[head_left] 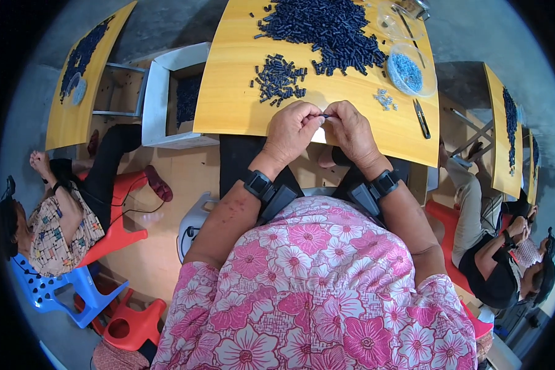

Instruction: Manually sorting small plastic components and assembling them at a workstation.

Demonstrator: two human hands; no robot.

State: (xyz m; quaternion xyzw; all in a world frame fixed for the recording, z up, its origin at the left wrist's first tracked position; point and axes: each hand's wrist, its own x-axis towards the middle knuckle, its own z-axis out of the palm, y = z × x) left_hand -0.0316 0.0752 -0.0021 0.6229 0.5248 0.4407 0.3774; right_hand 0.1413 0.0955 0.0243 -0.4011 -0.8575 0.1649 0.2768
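Observation:
Just above the front edge of the yellow table [228, 92], my left hand [295, 126] and my right hand [352, 131] meet fingertip to fingertip. Both pinch one small dark piece [325, 115], mostly covered by the fingers. Beyond them lies a small heap of short black tubular pieces [279, 80], with a much larger pile of the same kind [320, 28] behind it. A clear round bowl [431, 77] holding small light-blue pieces stands to the right. In front of it are a few loose translucent pieces [385, 100] and black thread snips [422, 118].
An open white box [160, 105] with dark pieces inside adjoins the table's left side. Another clear container [385, 24] and thin dark rods are at the far right. Co-workers sit at both sides, near other yellow tables [83, 68]. A blue stool [74, 290] stands at left.

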